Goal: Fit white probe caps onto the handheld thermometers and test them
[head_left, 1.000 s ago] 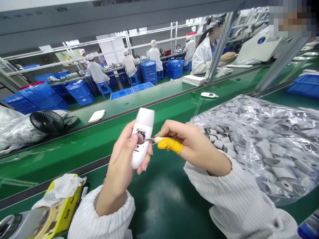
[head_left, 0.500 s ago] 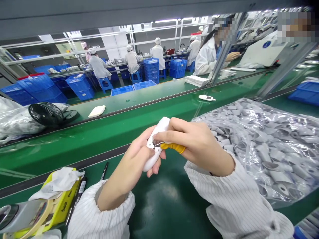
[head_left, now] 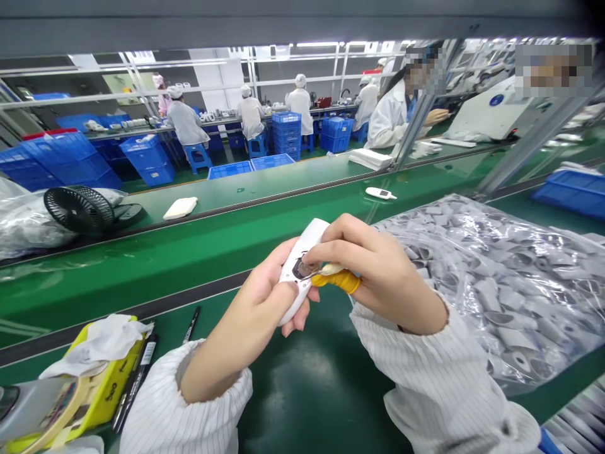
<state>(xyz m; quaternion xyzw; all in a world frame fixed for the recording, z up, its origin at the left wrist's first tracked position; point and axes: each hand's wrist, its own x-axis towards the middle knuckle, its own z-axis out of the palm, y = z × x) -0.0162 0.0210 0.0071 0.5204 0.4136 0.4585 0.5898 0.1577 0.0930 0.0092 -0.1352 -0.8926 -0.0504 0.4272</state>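
Observation:
My left hand (head_left: pixel 269 290) is wrapped round a white oblong device (head_left: pixel 311 237), its thumb on the lower part of the face. A dark round opening with something brownish in it shows in the device. My right hand (head_left: pixel 373 268) is over the device, index finger at the opening. A yellow cover (head_left: pixel 341 281) sits on one of its fingers. A thin pale tool (head_left: pixel 331 269) is pinched in that hand, its tip at the opening's lower edge.
Clear bag of grey-white parts (head_left: pixel 510 284) at right. Yellow tray (head_left: pixel 106 397) with cloth and pens at lower left. Across the green belt (head_left: pixel 179 258) are a black fan (head_left: pixel 80 208), a pale pad (head_left: pixel 180 208) and a white device (head_left: pixel 380 193). People in white work beyond.
My right fingers have shifted slightly up and right, so more of the dark opening and the pale tool show. The camera view has shifted a little.

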